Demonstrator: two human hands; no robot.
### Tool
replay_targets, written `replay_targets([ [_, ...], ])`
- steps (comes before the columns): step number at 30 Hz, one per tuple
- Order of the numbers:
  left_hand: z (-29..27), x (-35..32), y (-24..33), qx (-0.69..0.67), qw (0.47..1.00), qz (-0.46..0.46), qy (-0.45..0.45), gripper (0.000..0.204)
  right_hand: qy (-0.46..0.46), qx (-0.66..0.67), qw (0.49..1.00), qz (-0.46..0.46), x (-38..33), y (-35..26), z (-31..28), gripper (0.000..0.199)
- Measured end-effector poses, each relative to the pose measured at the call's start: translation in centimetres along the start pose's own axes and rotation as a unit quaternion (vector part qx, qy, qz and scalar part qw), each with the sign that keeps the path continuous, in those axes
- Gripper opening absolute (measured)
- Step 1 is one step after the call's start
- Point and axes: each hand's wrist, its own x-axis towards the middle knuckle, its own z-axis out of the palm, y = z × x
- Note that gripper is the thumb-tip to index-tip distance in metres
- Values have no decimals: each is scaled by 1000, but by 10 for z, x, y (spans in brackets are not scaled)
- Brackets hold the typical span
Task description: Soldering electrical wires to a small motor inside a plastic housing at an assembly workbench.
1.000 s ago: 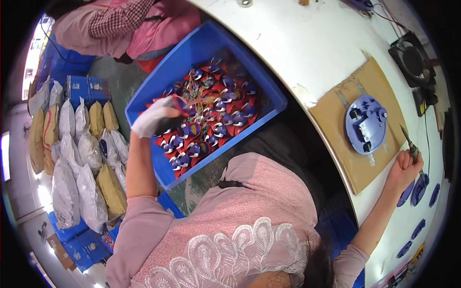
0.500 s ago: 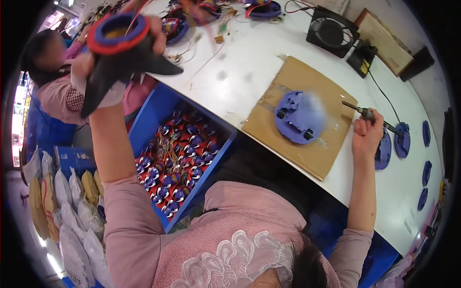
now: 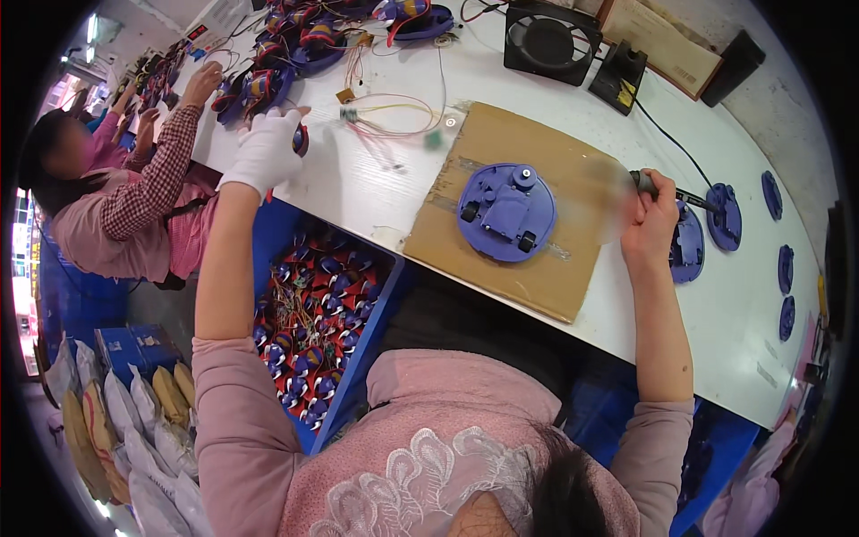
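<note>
My left hand (image 3: 267, 148), in a white glove, is raised over the white table's left part and grips a small blue and red motor part (image 3: 300, 139). My right hand (image 3: 650, 215) is bare and closed around a soldering iron (image 3: 682, 194) at the right edge of the brown cardboard sheet (image 3: 537, 259). A round blue plastic base (image 3: 506, 211) with small wheels lies on the cardboard between my hands. Below my left arm sits a blue bin (image 3: 376, 309) holding several more red and blue motor parts with wires.
A co-worker in a checked sleeve (image 3: 165, 170) works at the table's left end. Loose wires (image 3: 394, 116), a black fan (image 3: 549, 40), a black stand (image 3: 621, 76) and more blue bases (image 3: 725, 217) lie on the table (image 3: 358, 197). Bagged goods (image 3: 134, 421) crowd the floor at left.
My left hand came up out of the blue bin with a motor part and now holds it over the table. My right hand kept hold of the soldering iron beside the cardboard.
</note>
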Motion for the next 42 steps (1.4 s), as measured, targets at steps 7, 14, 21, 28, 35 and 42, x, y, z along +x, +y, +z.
replay_targets([
  [7,8,52,70,-253,956,-38,144,23,11,-8,1000,-4,0,1,2,16],
  [14,56,159,131,-292,939,-179,36,32,7,-16,1000,-1,-17,1,14,14],
  [21,61,168,154,-274,956,-104,6,29,-53,-60,997,4,-35,6,20,12],
  [28,-3,21,183,-639,757,-122,62,15,-88,-90,992,15,-48,14,38,15],
  [35,1,-62,205,-644,750,-109,101,15,-107,-119,987,34,-61,23,51,14],
  [42,10,-78,207,-529,825,-72,186,18,-86,-123,988,18,-71,34,52,14],
])
